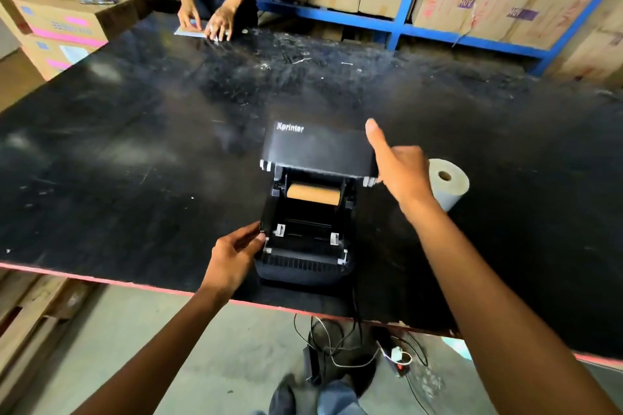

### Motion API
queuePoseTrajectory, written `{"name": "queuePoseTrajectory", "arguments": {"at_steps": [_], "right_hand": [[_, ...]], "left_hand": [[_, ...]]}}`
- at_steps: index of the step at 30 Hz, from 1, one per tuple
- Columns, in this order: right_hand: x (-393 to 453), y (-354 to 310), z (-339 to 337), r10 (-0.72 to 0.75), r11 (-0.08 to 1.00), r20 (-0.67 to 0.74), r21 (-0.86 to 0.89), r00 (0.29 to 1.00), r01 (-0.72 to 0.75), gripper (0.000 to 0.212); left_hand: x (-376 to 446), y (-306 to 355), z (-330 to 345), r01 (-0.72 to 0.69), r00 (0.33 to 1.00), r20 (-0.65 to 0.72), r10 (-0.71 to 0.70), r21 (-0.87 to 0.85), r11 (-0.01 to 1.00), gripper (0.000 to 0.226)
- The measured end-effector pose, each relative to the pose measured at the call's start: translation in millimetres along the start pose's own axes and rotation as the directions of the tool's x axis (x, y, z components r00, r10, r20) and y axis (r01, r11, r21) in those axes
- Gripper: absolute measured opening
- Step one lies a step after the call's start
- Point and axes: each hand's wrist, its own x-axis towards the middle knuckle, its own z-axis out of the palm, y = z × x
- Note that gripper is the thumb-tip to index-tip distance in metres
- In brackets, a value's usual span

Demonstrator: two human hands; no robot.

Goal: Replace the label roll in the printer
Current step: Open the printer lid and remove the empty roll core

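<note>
Scuffed black table [135, 145] bears boxy open printer [310, 212]; cylindrical paper roll [450, 184] beside.

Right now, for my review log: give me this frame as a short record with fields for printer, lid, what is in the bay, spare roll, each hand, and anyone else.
printer: black printer near the front edge of the black table
lid: lid raised
bay: brown empty core on the holder
spare roll: white label roll lying on the table right of the printer
left hand: left hand at the printer's left side
right hand: right hand on the lid's right edge, thumb up
other: second person's hands pressing paper at the far edge
</note>
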Motion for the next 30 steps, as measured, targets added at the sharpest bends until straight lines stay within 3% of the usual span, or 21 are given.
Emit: {"name": "queuePoseTrajectory", "arguments": {"at_steps": [4,8,11,14,18,20,22,24,26,28,30], "right_hand": [[28,-20,2,0.112,0.993,0.042,0.027,0.993,-0.114,0.07],[28,-20,8,-0.019,0.997,-0.025,0.072,1.0,0.02,0.057],[27,-17,14,-0.085,0.979,-0.002,0.186,0.996,0.083,0.031],[18,-3,17,-0.068,0.947,0.184,0.323,0.981,0.005,0.059],[3,22,23,-0.148,0.92,0.244,0.389,0.958,0.043,0.064],[11,31,26,-0.138,0.938,0.168,0.338,0.976,0.075,0.06],[24,38,31,-0.139,0.983,0.204,0.145,0.969,0.111,0.057],[22,55,41,-0.112,0.972,0.302,-0.166,0.947,0.167,0.054],[7,72,53,-0.119,0.9,0.368,-0.352,0.922,0.257,0.049],[-7,84,65,-0.158,0.856,0.374,-0.409,0.914,0.315,0.044],[-15,87,71,-0.175,0.862,0.35,-0.397,0.92,0.315,0.04]], "left_hand": [[2,-3,-1,-0.009,1.0,0.008,0.009,0.013,1.0,0.039],[2,-5,0,-0.016,1.0,-0.004,0.016,0.001,1.0,0.039],[2,-5,-3,-0.01,1.0,0.015,0.01,0.0,1.0,0.039],[-4,-9,-6,0.011,1.0,0.016,-0.011,-0.011,1.0,0.039],[-1,-1,-8,0.004,1.0,-0.014,-0.004,0.009,1.0,0.033],[21,19,-2,-0.06,0.997,-0.05,0.061,0.025,0.998,0.033],[49,46,6,-0.153,0.984,-0.075,0.161,0.109,0.982,0.039],[67,58,16,-0.241,0.958,-0.06,0.28,0.361,0.901,0.048],[72,56,27,-0.259,0.953,0.028,0.301,0.589,0.765,0.054],[72,50,39,-0.253,0.957,0.086,0.277,0.717,0.65,0.056],[68,46,43,-0.236,0.959,0.062,0.277,0.716,0.657,0.054]]}}
